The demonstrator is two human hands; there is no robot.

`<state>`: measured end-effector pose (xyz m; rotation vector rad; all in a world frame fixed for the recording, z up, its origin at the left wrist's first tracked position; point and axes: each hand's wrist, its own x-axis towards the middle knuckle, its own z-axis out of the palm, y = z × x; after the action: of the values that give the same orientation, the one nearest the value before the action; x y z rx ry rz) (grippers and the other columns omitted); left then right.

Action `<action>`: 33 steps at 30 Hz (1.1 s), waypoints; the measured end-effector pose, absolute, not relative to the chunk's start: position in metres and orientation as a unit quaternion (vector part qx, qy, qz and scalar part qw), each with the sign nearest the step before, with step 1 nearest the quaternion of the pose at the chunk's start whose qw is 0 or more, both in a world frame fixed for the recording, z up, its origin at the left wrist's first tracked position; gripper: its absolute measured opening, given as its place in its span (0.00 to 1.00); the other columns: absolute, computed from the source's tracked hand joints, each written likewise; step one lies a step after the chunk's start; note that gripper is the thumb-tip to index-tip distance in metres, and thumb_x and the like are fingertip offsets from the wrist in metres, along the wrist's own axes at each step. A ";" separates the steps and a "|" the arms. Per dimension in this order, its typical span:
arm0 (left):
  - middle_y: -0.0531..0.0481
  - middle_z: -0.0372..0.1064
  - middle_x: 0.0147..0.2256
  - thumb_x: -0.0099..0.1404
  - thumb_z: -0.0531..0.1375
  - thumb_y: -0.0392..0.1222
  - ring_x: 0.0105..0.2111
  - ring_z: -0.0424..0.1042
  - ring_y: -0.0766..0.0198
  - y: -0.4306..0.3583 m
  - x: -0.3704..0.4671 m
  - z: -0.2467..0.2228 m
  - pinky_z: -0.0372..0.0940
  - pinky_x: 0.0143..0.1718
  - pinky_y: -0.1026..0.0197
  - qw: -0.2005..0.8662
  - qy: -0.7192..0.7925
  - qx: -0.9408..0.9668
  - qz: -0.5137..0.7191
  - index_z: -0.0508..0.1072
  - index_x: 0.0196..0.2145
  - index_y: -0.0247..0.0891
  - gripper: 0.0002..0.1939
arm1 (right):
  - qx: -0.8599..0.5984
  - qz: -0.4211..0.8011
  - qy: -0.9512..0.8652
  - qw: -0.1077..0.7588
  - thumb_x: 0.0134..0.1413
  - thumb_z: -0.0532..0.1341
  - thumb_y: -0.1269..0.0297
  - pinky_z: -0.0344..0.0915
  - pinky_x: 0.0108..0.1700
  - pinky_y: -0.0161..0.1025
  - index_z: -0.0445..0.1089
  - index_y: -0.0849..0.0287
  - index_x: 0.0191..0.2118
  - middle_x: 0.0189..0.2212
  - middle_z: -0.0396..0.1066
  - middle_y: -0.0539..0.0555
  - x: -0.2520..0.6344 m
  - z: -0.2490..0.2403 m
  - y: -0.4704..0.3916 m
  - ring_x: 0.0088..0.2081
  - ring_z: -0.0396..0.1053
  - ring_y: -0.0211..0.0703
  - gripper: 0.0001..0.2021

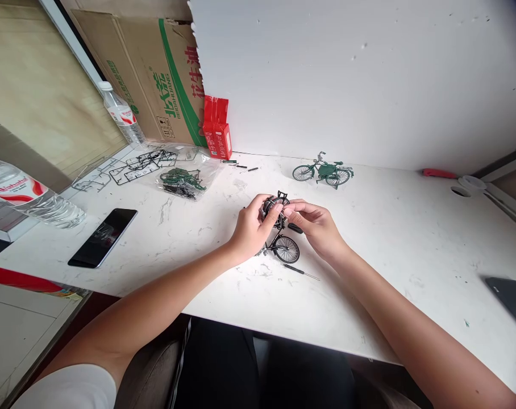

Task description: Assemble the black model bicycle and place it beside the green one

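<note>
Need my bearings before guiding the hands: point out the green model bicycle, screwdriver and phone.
Green model bicycle (pixel 326 170): head view, mid-frame.
Screwdriver (pixel 294 268): head view, black handle.
Phone (pixel 103 237): head view, screen.

Black bike (pixel 286 248) as reference. Left hand (pixel 256 228) grips its far end, wheel raised off the table (pixel 394 255); right hand (pixel 316 226) has thumb and finger pinched on it from the right. Other wheel points toward the wearer. Screwdriver (pixel 301 271) just nearer than that wheel, tip to the right. Green bike (pixel 327 171) upright, beyond and right of black bike. Beyond and left of it: clear bag (pixel 185 180) of green and black parts, then black sprues (pixel 144 165). Red box (pixel 217 129) and carton (pixel 149 85) farther back, same side. Phone (pixel 103 237) lies flat, well left; two bottles (pixel 32 196) past it.
</note>
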<state>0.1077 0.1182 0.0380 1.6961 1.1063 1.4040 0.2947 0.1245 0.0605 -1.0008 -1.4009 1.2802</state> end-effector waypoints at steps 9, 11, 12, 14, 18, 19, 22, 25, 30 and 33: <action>0.46 0.79 0.40 0.79 0.60 0.58 0.41 0.77 0.58 0.117 0.109 0.039 0.70 0.42 0.60 0.344 0.417 0.644 0.541 0.75 0.50 0.40 0.18 | -0.433 0.506 -0.564 0.488 0.50 0.79 0.41 0.74 0.51 0.49 0.86 0.50 0.36 0.44 0.82 0.55 0.293 0.057 0.124 0.44 0.76 0.48 0.18; 0.45 0.79 0.40 0.80 0.59 0.57 0.41 0.77 0.57 0.117 0.109 0.038 0.70 0.43 0.60 0.343 0.419 0.645 0.539 0.75 0.50 0.40 0.17 | -0.431 0.505 -0.559 0.498 0.49 0.80 0.43 0.74 0.52 0.49 0.87 0.49 0.36 0.44 0.83 0.54 0.293 0.056 0.124 0.45 0.77 0.49 0.17; 0.45 0.79 0.41 0.80 0.59 0.58 0.42 0.77 0.57 0.116 0.109 0.038 0.70 0.43 0.59 0.344 0.420 0.645 0.538 0.75 0.50 0.40 0.18 | -0.431 0.504 -0.556 0.502 0.49 0.80 0.43 0.75 0.52 0.49 0.87 0.49 0.36 0.45 0.83 0.54 0.293 0.056 0.124 0.46 0.77 0.49 0.16; 0.45 0.79 0.41 0.80 0.59 0.58 0.42 0.77 0.57 0.116 0.109 0.039 0.70 0.44 0.59 0.347 0.421 0.645 0.535 0.75 0.50 0.40 0.18 | -0.434 0.508 -0.546 0.505 0.48 0.81 0.45 0.75 0.53 0.50 0.87 0.49 0.35 0.44 0.84 0.54 0.293 0.057 0.124 0.46 0.78 0.50 0.15; 0.45 0.79 0.42 0.80 0.59 0.57 0.41 0.76 0.58 0.116 0.109 0.040 0.69 0.43 0.59 0.355 0.417 0.648 0.529 0.75 0.50 0.40 0.18 | -0.451 0.528 -0.516 0.501 0.44 0.83 0.47 0.75 0.55 0.52 0.88 0.50 0.34 0.42 0.85 0.54 0.293 0.059 0.123 0.45 0.79 0.50 0.16; 0.45 0.79 0.42 0.80 0.59 0.57 0.41 0.75 0.58 0.116 0.109 0.040 0.69 0.42 0.59 0.357 0.415 0.649 0.529 0.75 0.50 0.40 0.17 | -0.454 0.533 -0.510 0.499 0.43 0.83 0.47 0.75 0.55 0.51 0.88 0.50 0.34 0.41 0.86 0.54 0.293 0.060 0.123 0.45 0.79 0.50 0.16; 0.46 0.77 0.40 0.80 0.59 0.58 0.37 0.73 0.60 0.117 0.109 0.039 0.68 0.40 0.60 0.379 0.411 0.639 0.528 0.75 0.48 0.40 0.18 | -0.459 0.546 -0.500 0.491 0.42 0.83 0.47 0.75 0.53 0.51 0.88 0.51 0.34 0.40 0.86 0.55 0.294 0.059 0.124 0.43 0.79 0.49 0.17; 0.48 0.74 0.36 0.78 0.60 0.60 0.34 0.70 0.62 0.120 0.111 0.037 0.66 0.37 0.61 0.418 0.410 0.615 0.529 0.76 0.46 0.39 0.19 | -0.463 0.548 -0.500 0.485 0.43 0.83 0.46 0.75 0.51 0.50 0.88 0.51 0.35 0.40 0.86 0.55 0.295 0.057 0.125 0.42 0.79 0.49 0.18; 0.51 0.68 0.33 0.76 0.62 0.62 0.31 0.66 0.65 0.125 0.113 0.032 0.63 0.33 0.63 0.468 0.400 0.579 0.534 0.73 0.41 0.39 0.21 | -0.470 0.524 -0.517 0.487 0.44 0.83 0.44 0.75 0.51 0.50 0.88 0.51 0.36 0.40 0.86 0.55 0.296 0.054 0.127 0.42 0.78 0.48 0.19; 0.51 0.70 0.34 0.75 0.63 0.63 0.32 0.67 0.65 0.127 0.114 0.029 0.65 0.34 0.63 0.491 0.402 0.559 0.534 0.73 0.41 0.38 0.22 | -0.478 0.508 -0.528 0.485 0.44 0.82 0.42 0.75 0.51 0.49 0.87 0.52 0.36 0.40 0.85 0.55 0.295 0.053 0.127 0.42 0.78 0.49 0.20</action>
<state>0.1136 0.1267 0.0295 1.3563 0.9759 1.2954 0.2952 0.1273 0.0527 -1.1627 -1.2849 1.2375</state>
